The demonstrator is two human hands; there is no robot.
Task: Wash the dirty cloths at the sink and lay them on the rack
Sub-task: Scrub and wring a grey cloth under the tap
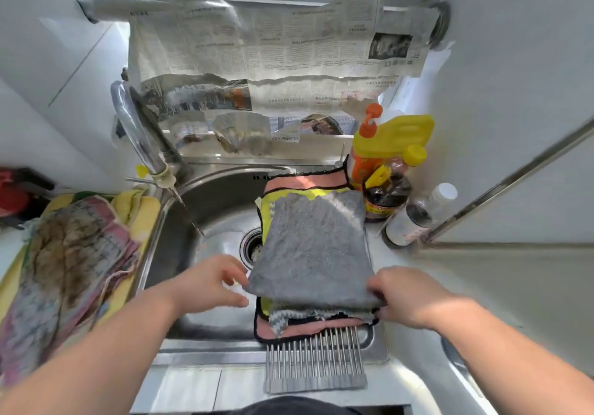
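A grey cloth lies flat on top of a stack on the metal roll-up rack over the right side of the sink. Under it show a yellow cloth and a pink cloth with black trim. My left hand pinches the grey cloth's near left corner. My right hand grips its near right corner. A stained pink and yellow checked cloth lies heaped on the counter left of the sink.
The faucet arches over the sink's left rear, and the drain sits mid-basin. An orange pump bottle, a yellow jug, a dark jar and a clear bottle crowd the right rear corner. Newspaper covers the wall.
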